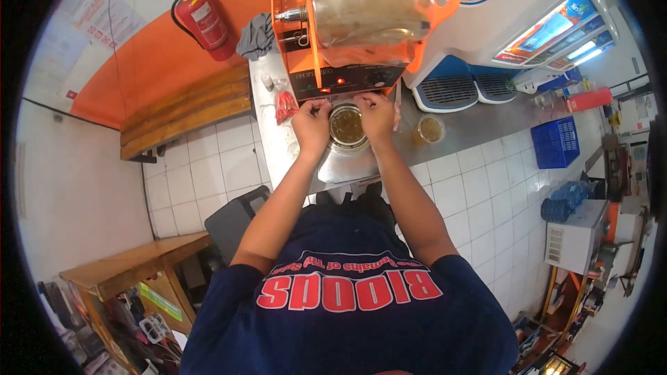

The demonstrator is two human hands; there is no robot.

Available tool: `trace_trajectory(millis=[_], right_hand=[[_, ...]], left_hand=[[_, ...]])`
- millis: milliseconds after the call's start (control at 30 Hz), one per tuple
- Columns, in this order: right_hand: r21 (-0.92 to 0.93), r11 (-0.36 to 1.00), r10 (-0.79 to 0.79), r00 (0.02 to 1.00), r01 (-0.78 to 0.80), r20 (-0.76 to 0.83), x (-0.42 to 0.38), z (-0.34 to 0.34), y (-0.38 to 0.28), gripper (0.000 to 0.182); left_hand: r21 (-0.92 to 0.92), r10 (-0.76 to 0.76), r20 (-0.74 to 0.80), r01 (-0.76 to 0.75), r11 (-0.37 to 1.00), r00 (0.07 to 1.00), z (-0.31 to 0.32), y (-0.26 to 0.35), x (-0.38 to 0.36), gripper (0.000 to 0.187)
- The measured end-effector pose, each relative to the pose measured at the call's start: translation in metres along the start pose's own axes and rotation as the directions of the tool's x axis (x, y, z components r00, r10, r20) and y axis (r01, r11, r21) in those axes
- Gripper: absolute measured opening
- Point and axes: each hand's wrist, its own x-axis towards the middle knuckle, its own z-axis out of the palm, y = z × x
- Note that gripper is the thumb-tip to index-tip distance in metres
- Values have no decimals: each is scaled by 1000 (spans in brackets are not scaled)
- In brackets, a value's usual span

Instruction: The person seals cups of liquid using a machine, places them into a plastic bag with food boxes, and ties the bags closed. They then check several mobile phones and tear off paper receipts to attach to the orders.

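A cup of brownish drink [347, 123] sits in a round metal ring on the pulled-out tray [345, 169] of an orange cup sealing machine [306, 87]. My left hand [312, 125] is at the cup's left side, its fingers pinched together near the machine's front. On the cup's right, my right hand [376, 118] is closed in a similar pinch. What lies between the fingertips of either hand is too small to make out. A wide roll of clear film [368, 8] is mounted on the machine above. Small red lights glow on its front panel.
Right of my right hand stands another filled cup [429, 130] on the metal counter [472, 121]. A bag of red items [285, 105] lies left of my left hand. Farther right is a drinks dispenser [448, 83]; a blue crate [556, 143] is beyond. A fire extinguisher [206, 22] hangs back left.
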Motion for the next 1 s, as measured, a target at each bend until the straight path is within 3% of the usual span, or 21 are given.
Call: trace_trajectory(millis=[133,200,300,400,467,567,633,667,733,767,800,833,967,1000], right_hand=[[13,997,72,997,-73,38,0,-8,-17,16],[194,970,137,988,-148,69,-1,-11,-19,15],[75,997,8,1000,-10,26,-14,-23,-8,18],[191,981,48,994,-28,-101,-39,-44,-5,22],[275,949,176,983,-154,-55,-68,-67,2,19],[236,968,118,984,-84,-133,-121,-99,-5,17],[204,938,289,957,-281,-8,-149,-108,1,25],[211,935,296,955,-286,-15,-156,-105,11,25],[434,632,631,751,-642,194,-164,-96,20,36],[443,622,641,745,-646,187,-169,-96,27,36],[548,387,606,653,-741,455,-165,-101,17,37],[570,127,473,554,-812,685,-162,-103,12,39],[594,209,476,611,-777,632,-169,-88,20,33],[594,185,471,601,-783,646,-169,-88,24,32]], left_hand=[[-64,-42,3,42,997,999,3,-7,1,15],[-98,-13,-19,11,995,1000,1,-4,-3,15],[-109,30,-68,-37,993,997,-12,4,-12,15],[-26,39,-83,-41,999,996,-38,30,-20,14],[-42,224,-151,-232,972,963,-49,43,-20,14],[53,247,-52,-244,968,968,-59,57,-17,13],[101,256,22,-257,961,966,-58,57,-16,12],[119,218,44,-222,968,975,-55,56,-18,12],[142,187,86,-198,970,979,-48,67,-22,12],[149,287,136,-306,940,948,-45,72,-27,12],[149,382,186,-410,900,905,-42,80,-32,13],[146,432,213,-466,872,876,-39,86,-35,16],[210,615,264,-666,716,743,-42,98,-32,16],[256,732,222,-763,594,644,-48,107,-33,18]])
